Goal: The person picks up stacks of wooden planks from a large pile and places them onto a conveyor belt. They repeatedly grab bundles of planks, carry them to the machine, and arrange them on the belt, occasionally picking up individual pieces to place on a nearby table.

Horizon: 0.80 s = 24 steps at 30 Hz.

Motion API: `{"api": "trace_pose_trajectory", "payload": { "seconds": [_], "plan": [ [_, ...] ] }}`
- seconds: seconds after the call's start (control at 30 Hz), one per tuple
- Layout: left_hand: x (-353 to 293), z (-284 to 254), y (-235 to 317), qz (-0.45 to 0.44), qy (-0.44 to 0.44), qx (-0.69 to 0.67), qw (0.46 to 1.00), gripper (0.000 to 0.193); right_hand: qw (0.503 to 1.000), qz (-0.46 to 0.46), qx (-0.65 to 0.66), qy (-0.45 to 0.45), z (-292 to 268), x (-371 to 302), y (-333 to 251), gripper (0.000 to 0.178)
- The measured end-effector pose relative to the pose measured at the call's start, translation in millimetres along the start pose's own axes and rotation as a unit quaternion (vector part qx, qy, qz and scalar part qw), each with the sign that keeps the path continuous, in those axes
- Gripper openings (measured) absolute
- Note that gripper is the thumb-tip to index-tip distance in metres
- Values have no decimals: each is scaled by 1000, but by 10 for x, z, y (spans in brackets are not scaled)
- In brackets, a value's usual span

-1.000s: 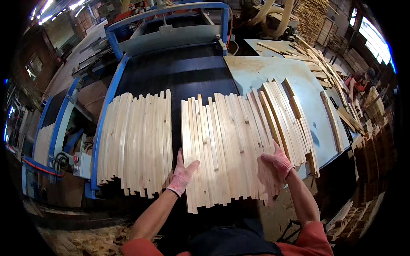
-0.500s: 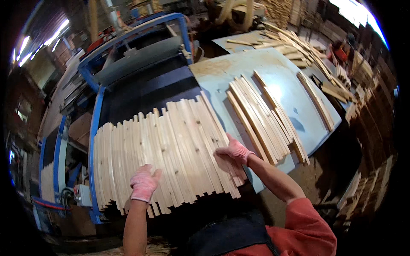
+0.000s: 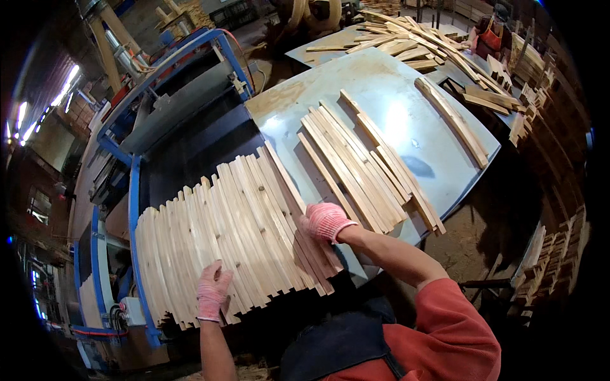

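A row of pale wooden strips (image 3: pixel 210 235) lies side by side on the dark belt (image 3: pixel 190 152) of a blue-framed machine. My left hand (image 3: pixel 213 293), in a pink-and-white knit glove, rests on the strips near their close ends, fingers slightly bent and thumb apart, holding nothing. At the row's right side, my right hand (image 3: pixel 328 222), gloved alike, is closed over the outermost wooden strip (image 3: pixel 284 174), which stands a little higher than the others. The fingertips are partly hidden behind the hand. Just right of it, more loose strips (image 3: pixel 356 168) lie on a pale blue-grey table (image 3: pixel 286 101).
A blue crossbar with a grey roller (image 3: pixel 181 105) spans the belt's far end. One thick piece (image 3: pixel 452 120) lies near the table's right side. Beyond are a heap of boards (image 3: pixel 432 44) and a person in a red apron (image 3: pixel 492 38). Stacked wood stands at far right.
My right hand has gone from fingers spread against the outer strips to closed over the edge strip. My left hand stays on the row. The whole view has shifted.
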<state>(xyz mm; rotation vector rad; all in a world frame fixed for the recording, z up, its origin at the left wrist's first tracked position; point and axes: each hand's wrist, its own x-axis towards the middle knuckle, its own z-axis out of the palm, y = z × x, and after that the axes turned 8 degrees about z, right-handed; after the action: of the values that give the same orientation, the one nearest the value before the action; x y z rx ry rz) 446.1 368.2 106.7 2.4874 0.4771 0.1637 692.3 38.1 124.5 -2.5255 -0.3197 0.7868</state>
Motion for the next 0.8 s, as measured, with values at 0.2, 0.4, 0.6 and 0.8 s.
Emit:
{"api": "trace_pose_trajectory", "payload": {
  "seconds": [0.2,0.4,0.6,0.8],
  "plan": [
    [-314,-546,-1015,-62,107,-39,992,47,979,13,-120,167,0,-29,315,60],
    [-875,-1287,-3005,-97,314,-27,944,47,970,-22,-141,197,-56,-112,483,71],
    [-1049,-1710,-2452,-229,314,226,893,70,925,-87,-170,330,60,-155,517,64],
    [-1051,-2133,-2571,-325,310,248,859,101,940,-145,292,101,744,728,615,68]
  ]
}}
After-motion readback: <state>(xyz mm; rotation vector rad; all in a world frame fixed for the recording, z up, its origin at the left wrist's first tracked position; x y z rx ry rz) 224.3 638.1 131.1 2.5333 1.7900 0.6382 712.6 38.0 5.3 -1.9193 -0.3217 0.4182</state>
